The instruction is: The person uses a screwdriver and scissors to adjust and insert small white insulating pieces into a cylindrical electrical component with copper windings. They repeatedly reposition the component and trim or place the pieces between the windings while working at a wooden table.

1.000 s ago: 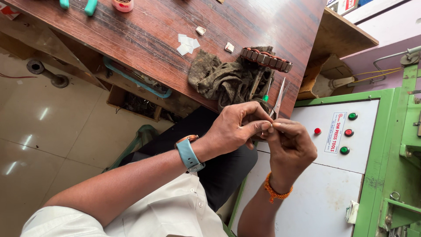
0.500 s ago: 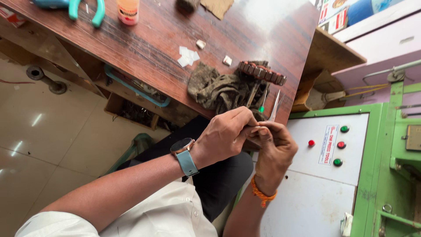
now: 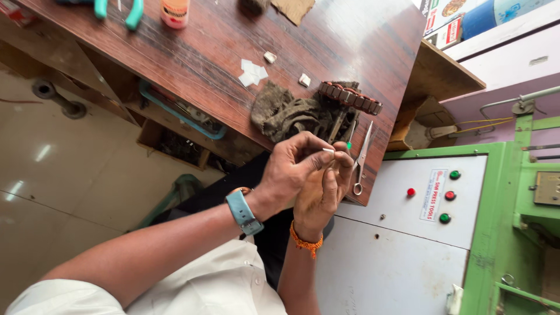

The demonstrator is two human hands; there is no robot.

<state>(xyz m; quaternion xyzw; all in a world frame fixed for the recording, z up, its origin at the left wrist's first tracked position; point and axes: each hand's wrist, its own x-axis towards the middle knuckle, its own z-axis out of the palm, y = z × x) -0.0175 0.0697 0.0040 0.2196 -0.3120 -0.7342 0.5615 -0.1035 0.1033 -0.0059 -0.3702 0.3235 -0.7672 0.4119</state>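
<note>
A person's left hand and right hand meet just below the near edge of a dark wooden bench, fingers closed around a small pale sliver. The sliver sits pinched at the left fingertips, with the right hand's fingers curled up against it from below; only its tip shows. That tip points toward three o'clock, its long axis running roughly nine to three. The rest is hidden in the grip, and what it is cannot be told. At two o'clock from the hands, scissors lie on the bench edge, blades toward twelve. Just beyond, a grimy rag touches a round wound stator. Farther off, white paper scraps lie at eleven o'clock, with teal-handled pliers at the far edge.
</note>
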